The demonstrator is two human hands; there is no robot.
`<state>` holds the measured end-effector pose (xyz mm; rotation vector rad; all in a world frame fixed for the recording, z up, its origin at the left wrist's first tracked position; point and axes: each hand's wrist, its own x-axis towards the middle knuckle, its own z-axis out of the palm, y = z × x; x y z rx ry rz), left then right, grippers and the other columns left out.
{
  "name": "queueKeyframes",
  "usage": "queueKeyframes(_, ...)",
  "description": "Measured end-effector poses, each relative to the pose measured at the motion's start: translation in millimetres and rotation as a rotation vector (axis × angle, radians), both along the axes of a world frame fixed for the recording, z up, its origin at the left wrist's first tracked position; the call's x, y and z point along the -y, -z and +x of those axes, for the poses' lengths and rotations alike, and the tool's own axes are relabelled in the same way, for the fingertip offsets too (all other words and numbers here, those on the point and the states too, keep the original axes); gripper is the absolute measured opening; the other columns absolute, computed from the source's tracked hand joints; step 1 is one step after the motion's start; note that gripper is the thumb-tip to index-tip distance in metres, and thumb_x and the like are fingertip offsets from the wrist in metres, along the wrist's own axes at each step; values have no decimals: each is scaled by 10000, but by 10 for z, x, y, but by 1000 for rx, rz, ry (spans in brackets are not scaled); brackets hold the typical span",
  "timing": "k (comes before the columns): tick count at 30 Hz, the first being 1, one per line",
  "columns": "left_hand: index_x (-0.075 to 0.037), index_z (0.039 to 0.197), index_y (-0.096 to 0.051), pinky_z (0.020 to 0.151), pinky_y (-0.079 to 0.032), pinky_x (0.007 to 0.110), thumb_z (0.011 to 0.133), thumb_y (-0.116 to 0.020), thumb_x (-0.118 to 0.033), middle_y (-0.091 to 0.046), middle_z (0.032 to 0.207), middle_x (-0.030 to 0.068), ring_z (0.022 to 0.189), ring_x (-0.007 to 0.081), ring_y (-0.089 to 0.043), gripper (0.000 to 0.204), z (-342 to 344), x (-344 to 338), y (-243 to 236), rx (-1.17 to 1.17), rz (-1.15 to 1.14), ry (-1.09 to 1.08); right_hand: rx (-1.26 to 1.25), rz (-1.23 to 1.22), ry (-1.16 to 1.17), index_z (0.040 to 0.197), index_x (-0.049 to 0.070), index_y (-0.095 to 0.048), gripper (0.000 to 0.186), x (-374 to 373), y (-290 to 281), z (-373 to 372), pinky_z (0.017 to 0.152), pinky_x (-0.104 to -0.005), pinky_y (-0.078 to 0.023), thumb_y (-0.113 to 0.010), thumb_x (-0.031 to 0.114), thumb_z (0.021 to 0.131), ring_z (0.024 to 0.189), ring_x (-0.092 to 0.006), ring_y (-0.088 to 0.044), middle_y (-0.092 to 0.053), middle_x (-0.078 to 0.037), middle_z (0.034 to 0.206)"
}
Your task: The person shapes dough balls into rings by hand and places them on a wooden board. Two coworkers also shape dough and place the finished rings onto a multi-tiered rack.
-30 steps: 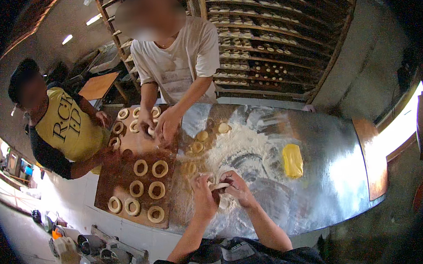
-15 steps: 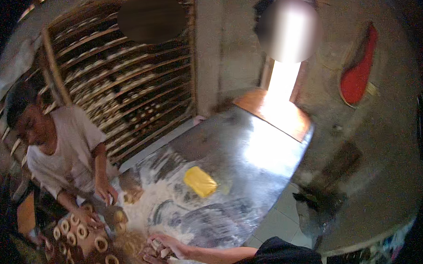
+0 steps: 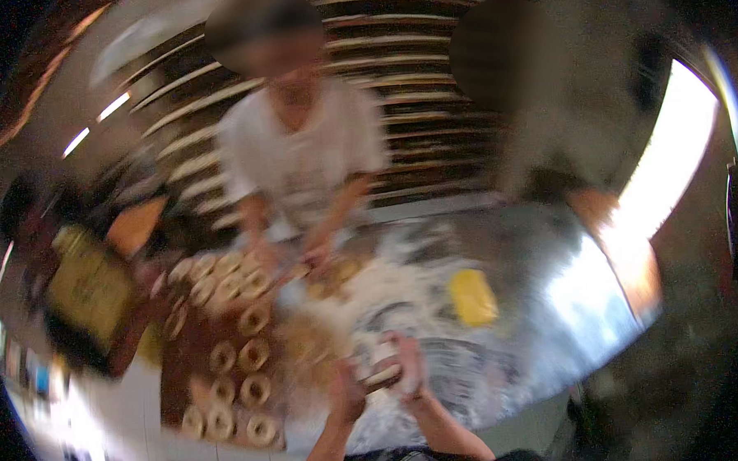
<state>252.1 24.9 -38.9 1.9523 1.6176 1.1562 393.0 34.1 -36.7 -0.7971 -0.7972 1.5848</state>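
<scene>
Near the front of the flour-dusted metal table (image 3: 537,297), my left hand (image 3: 348,390) and my right hand (image 3: 408,367) are close together, closed round a pale piece of dough (image 3: 382,375). Their fingers are smeared by motion. Loose flour (image 3: 413,286) spreads just beyond them. To their left, several dough rings (image 3: 256,389) lie on a brown board (image 3: 190,370). A yellow block or packet (image 3: 472,298) lies on the metal to the right of the flour.
A co-worker in a white shirt (image 3: 299,143) stands across the table with hands near more rings. Another person in yellow and black (image 3: 88,292) is at the left end. Wooden racks (image 3: 413,105) stand behind. A wooden panel (image 3: 599,212) lies at the table's right end beside bright light.
The view swung toward the wall on the right half a second ago and has swung back, now motion-blurred. My hands still hold the dough together.
</scene>
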Motion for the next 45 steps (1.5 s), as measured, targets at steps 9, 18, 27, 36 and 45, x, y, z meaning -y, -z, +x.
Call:
queueKeyframes(9, -22, 1055, -513, 671, -470, 503, 956, -485, -185, -609, 863, 204, 758, 400, -603, 193, -76, -45, -42, 35, 28, -44, 428, 265, -260, 1220, 43, -426, 499, -240, -40, -250, 779, -343, -501, -374, 471, 969, 718, -219, -615, -605, -127, 976)
queueKeyframes(18, 8, 1154, -515, 741, -483, 539, 970, -447, -262, -611, 1002, 263, 822, 449, -616, 334, -451, 129, -250, 126, -104, -137, 632, 286, -239, 1347, 72, -420, 557, -266, 158, -586, 820, -348, -473, -455, 468, 956, 921, -237, -598, -587, -135, 1095)
queueKeyframes(27, -31, 1200, -521, 627, -517, 513, 914, -564, -234, -622, 993, 251, 769, 431, -631, 353, -1609, 383, 137, -139, 319, -323, 229, -14, -464, 1460, 123, -341, 569, -172, 379, -1625, 953, -394, -447, -462, 425, 993, 1127, -276, -557, -584, -168, 1227)
queueKeyframes(36, -5, 1107, -524, 614, -498, 549, 994, -434, -307, -611, 681, 229, 637, 477, -603, 334, -3550, 868, -160, 209, -109, -696, 591, 433, -786, 1362, 104, -452, 478, -69, 681, -3840, 814, -309, -497, -547, 362, 971, 992, -157, -586, -587, -62, 1151)
queueKeyframes(45, -28, 1112, -546, 744, -497, 501, 985, -424, -418, -641, 928, 237, 874, 386, -646, 428, -4829, 836, -174, 202, -453, -816, 559, 139, -836, 1323, 94, -435, 448, 21, 221, -5338, 719, -302, -493, -540, 331, 958, 850, -138, -560, -586, -60, 1028)
